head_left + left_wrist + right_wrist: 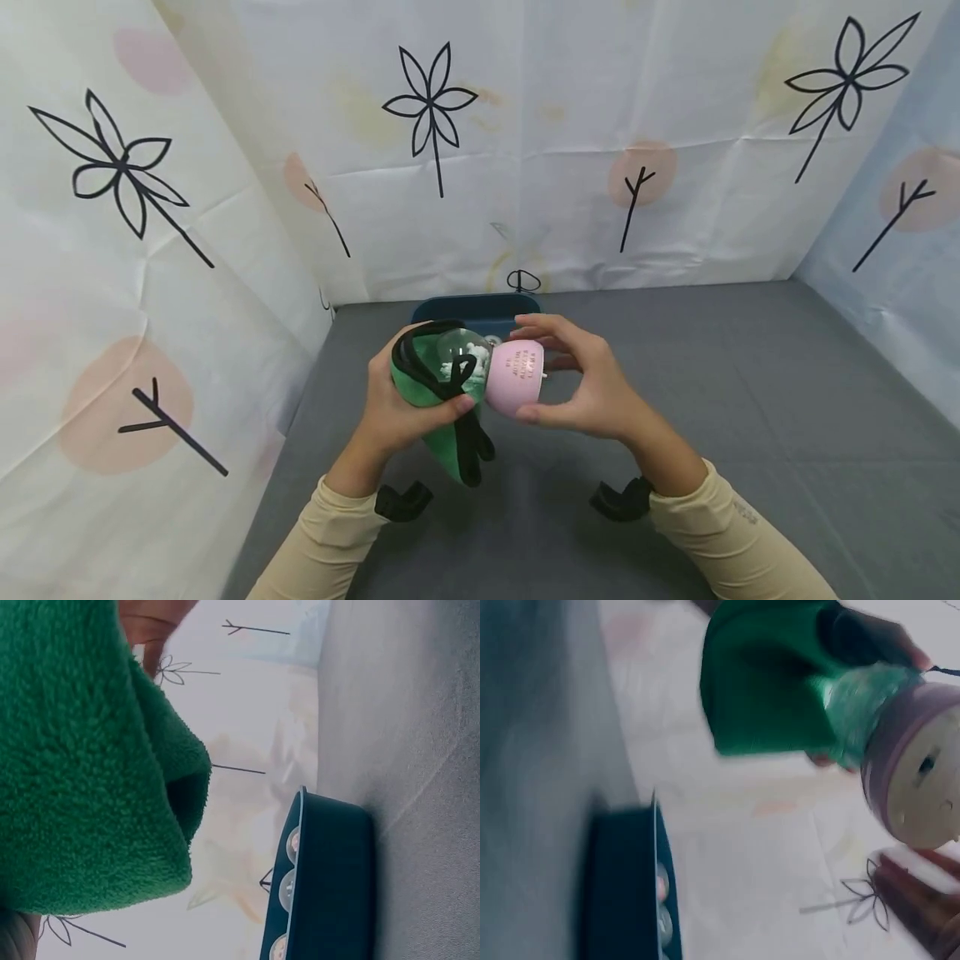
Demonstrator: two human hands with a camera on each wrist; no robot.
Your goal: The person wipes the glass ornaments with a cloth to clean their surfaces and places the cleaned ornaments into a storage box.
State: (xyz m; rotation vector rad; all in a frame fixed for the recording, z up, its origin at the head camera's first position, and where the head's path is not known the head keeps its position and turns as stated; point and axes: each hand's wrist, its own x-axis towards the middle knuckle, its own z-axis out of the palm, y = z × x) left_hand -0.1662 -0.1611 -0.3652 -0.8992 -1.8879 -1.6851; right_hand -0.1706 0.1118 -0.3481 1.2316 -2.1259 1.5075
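A snow globe (514, 379) with a clear dome and a pink base lies sideways between the hands in the head view. My left hand (401, 421) grips its dome through a green fluffy cloth (408, 382) with black edging, thumb over the front. White figures show inside the dome. On the other side, my right hand (600, 390) holds the pink base, with the thumb at its lower edge and fingers at its upper edge. The right wrist view shows the base's pale underside (930, 780), blurred. Cloth hides most of the left hand in the left wrist view.
Behind the hands, a dark blue bin (334, 885) stands on the grey tabletop (750, 400). Several clear round domes (287, 890) show inside it. Printed white fabric walls (570, 100) enclose the table at the back and both sides.
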